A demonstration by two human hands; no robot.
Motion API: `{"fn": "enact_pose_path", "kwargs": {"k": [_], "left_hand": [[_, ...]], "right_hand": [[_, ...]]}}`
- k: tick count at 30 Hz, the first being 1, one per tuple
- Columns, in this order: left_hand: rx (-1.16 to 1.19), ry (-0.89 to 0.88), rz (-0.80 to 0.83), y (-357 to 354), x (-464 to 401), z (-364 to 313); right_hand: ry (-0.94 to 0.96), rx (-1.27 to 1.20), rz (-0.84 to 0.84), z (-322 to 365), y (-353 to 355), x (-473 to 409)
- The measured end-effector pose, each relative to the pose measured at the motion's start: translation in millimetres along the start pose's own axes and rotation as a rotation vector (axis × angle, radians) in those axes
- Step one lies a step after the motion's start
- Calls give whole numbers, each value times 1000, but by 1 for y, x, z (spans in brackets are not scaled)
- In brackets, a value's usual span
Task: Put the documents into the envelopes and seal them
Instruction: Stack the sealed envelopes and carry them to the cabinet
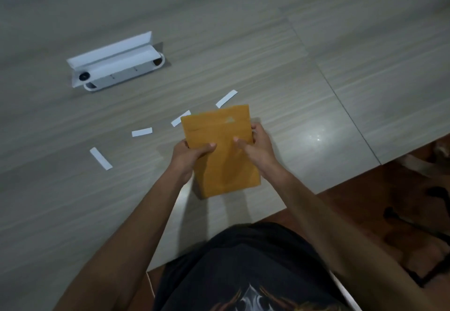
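Observation:
A yellow-brown envelope point(221, 162) is held upright above the grey wooden table point(243, 43), just past its near edge. My left hand point(188, 157) grips its left side, thumb pressed on the front. My right hand point(255, 146) grips the right side, thumb on the front and fingers wrapped round the edge. The envelope's top flap point(216, 118) looks folded down, with a pale spot near its top right. No document shows outside the envelope.
Several white paper strips lie on the table left of and behind the envelope: one point(101, 158) at the left, another point(142, 132) nearer, a third point(226, 98) behind. A white open cable box point(114, 63) sits at the back left. A table seam point(341, 96) runs on the right.

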State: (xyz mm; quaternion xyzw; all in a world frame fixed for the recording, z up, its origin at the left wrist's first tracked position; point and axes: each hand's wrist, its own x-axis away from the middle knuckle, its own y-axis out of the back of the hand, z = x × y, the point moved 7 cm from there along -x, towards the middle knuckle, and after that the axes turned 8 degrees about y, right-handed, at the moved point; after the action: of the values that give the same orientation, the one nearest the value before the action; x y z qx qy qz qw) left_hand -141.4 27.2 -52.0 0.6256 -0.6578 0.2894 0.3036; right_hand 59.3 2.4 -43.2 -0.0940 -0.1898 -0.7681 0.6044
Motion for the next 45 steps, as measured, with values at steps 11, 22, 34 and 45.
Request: {"fn": "enact_pose_path", "kwargs": {"k": [11, 22, 34, 45], "left_hand": [[-9, -383, -105, 88, 41, -70], [-35, -223, -173, 97, 4, -13], [91, -8, -39, 145, 14, 41], [198, 44, -75, 211, 17, 79]], "right_hand": [[288, -39, 120, 84, -81, 0], [182, 112, 104, 27, -99, -4], [-138, 162, 361, -22, -154, 9], [-220, 42, 428, -21, -219, 39]]}}
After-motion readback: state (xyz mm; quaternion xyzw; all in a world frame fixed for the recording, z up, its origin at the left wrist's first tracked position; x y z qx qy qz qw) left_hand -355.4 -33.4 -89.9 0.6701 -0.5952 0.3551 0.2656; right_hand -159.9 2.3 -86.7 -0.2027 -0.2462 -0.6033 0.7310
